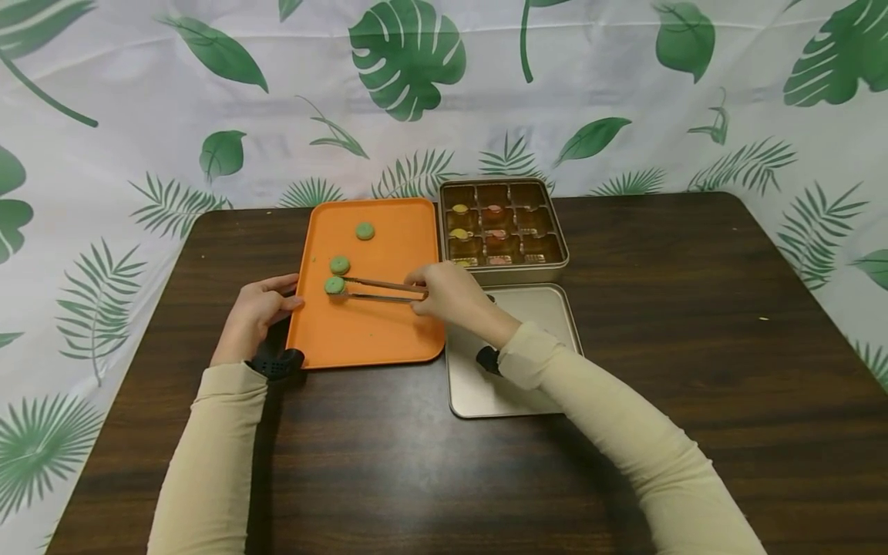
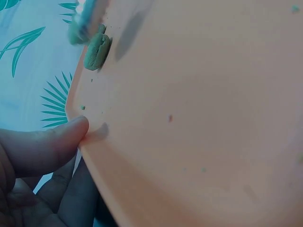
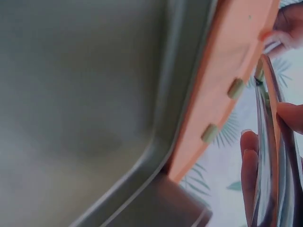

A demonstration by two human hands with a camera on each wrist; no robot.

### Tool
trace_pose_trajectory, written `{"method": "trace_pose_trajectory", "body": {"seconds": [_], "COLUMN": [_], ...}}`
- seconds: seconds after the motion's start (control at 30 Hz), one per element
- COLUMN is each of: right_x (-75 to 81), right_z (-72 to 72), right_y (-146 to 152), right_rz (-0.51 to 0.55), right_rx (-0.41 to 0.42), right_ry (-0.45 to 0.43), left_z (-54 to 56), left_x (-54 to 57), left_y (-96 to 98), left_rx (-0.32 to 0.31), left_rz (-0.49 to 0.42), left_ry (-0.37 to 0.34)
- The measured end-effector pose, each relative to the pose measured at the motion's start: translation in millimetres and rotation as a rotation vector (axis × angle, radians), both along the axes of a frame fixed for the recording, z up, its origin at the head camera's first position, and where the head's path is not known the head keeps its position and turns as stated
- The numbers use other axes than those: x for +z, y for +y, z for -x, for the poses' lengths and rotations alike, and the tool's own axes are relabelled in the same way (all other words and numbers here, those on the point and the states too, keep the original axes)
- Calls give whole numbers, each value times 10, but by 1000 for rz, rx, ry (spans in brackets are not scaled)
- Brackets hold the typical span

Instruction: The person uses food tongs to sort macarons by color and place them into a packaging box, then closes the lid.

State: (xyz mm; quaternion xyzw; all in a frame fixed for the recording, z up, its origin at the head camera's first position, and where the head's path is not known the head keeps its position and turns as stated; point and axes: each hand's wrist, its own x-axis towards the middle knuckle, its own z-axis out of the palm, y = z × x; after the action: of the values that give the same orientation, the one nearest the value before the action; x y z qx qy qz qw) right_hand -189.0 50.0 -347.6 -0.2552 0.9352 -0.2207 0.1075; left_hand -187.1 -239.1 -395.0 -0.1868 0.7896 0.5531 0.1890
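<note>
My right hand (image 1: pixel 451 293) holds metal tongs (image 1: pixel 388 286), which reach left over the orange tray (image 1: pixel 402 339). A green macaron (image 1: pixel 334 285) sits between the tong tips; in the left wrist view this macaron (image 2: pixel 78 33) looks blurred and raised above the tray. Two more green macarons lie on the tray, one (image 1: pixel 340 265) just behind the tongs and another (image 1: pixel 364 230) farther back. With the thumb on top of the rim and fingers below, my left hand (image 1: pixel 260 312) pinches the tray's left edge.
Right of the tray stands a metal tin (image 1: pixel 509 274) with a divided insert holding yellow and pink macarons. In front of it lies a metal lid (image 1: pixel 513 393), under my right forearm. Crumbs dot the tray. A leaf-patterned cloth (image 1: pixel 298 139) hangs behind the dark wooden table (image 1: pixel 388 462).
</note>
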Motion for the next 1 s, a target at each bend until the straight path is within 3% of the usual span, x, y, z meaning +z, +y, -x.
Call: {"method": "trace_pose_trajectory", "body": {"seconds": [0.67,1.0], "right_x": [409,449], "right_z": [96,173], "right_y": [644,993], "right_rz": [146,181], "right_rx": [-188,-298], "right_ry": [106,138], "left_z": [-20,-18], "left_x": [-11,-16], "left_y": [10,-4], "left_rx": [2,-6], "left_rz": [-1,-9], "left_ry": [0,32]}}
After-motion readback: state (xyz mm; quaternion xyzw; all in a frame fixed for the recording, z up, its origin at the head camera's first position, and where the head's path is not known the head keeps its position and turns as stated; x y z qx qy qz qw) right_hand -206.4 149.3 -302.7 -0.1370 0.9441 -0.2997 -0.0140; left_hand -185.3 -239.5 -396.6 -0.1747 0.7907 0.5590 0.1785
